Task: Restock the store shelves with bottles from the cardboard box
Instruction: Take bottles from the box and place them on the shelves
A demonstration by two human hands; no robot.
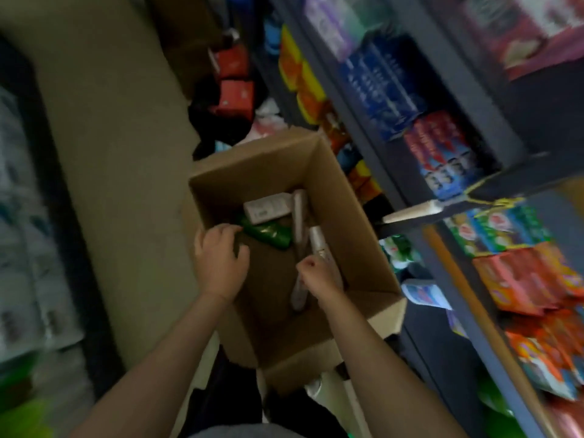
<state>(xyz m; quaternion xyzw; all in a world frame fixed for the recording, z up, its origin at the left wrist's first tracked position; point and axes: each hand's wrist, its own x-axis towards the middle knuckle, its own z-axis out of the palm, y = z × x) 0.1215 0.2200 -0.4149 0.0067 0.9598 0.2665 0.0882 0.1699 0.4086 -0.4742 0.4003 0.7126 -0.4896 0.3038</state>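
Observation:
An open cardboard box (344, 197) stands on the floor by the shelves. Inside lie a green bottle (268, 234), a white labelled pack (267, 207) and several pale slim bottles (298, 216). My left hand (221, 259) is inside the box at its left wall. Its curled fingertips reach the near end of the green bottle, and blur hides whether they grip it. My right hand (319, 278) is fisted round a pale bottle (318, 243) near the right wall. Another pale bottle (298, 297) lies under that hand.
Dark store shelves (395, 172) run along the right, packed with colourful packets and boxes. Red boxes (235, 96) and dark items lie on the floor beyond the box. Stacked white packs (19, 248) line the left. A beige floor strip (120, 153) runs between.

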